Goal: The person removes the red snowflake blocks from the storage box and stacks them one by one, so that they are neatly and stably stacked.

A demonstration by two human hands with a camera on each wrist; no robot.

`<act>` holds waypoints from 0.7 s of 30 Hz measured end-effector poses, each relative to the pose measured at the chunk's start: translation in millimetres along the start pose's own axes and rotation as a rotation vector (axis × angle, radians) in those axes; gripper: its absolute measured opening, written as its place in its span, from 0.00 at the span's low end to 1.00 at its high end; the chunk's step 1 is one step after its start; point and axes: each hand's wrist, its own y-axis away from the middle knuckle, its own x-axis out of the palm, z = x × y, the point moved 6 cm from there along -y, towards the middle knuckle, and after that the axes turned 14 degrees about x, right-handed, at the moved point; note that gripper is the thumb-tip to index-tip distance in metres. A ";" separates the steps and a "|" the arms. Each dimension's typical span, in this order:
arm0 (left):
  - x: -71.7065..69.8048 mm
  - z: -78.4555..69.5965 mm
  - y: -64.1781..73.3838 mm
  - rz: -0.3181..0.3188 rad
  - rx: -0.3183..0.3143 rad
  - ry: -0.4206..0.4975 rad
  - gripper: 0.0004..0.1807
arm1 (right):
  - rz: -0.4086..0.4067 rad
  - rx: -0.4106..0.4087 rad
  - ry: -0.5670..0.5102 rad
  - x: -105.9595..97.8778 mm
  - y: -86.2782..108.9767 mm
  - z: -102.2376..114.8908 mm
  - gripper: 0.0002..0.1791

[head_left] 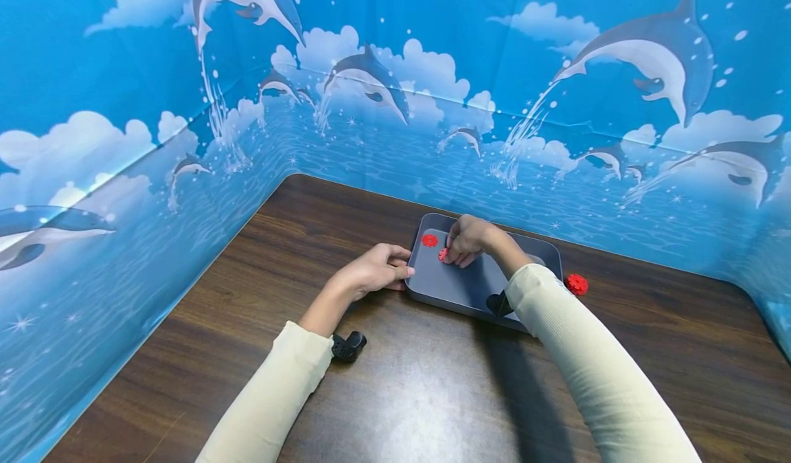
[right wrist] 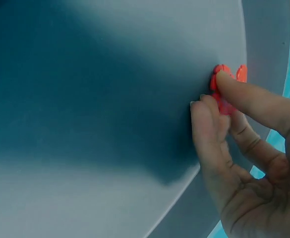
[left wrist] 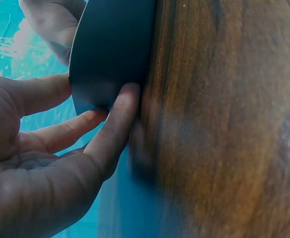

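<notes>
A grey rectangular tray (head_left: 457, 291) lies on the wooden table. At its left end my left hand (head_left: 373, 270) grips the wall; in the left wrist view the fingers (left wrist: 127, 99) lie along the outside, with another digit reaching over the rim. Inside the tray my right hand (head_left: 468, 240) pinches a small red notched disc (right wrist: 225, 101) between thumb and fingertips, close over the tray floor. A second red notched disc (head_left: 429, 240) lies flat nearby, toward the far left corner. My right fingers hide part of the pinched disc.
Several red discs (head_left: 577, 284) sit in a small pile on the table, just right of the tray. A dolphin-printed blue curtain (head_left: 420, 140) borders the table's back and left sides. Black wrist devices (head_left: 349, 346) are on both wrists.
</notes>
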 end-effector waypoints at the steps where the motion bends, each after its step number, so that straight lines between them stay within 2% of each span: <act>1: 0.4 -0.2 -0.2 0.001 0.000 0.000 0.30 | 0.005 -0.002 -0.016 -0.1 0.5 -0.6 0.09; 7: 2.3 -1.5 -0.7 0.005 -0.001 -0.004 0.30 | 0.045 -0.009 -0.112 1.4 2.7 -4.6 0.07; 21: -0.1 -0.8 1.3 0.007 0.004 0.000 0.31 | 0.037 -0.033 -0.168 -20.4 12.8 -23.5 0.11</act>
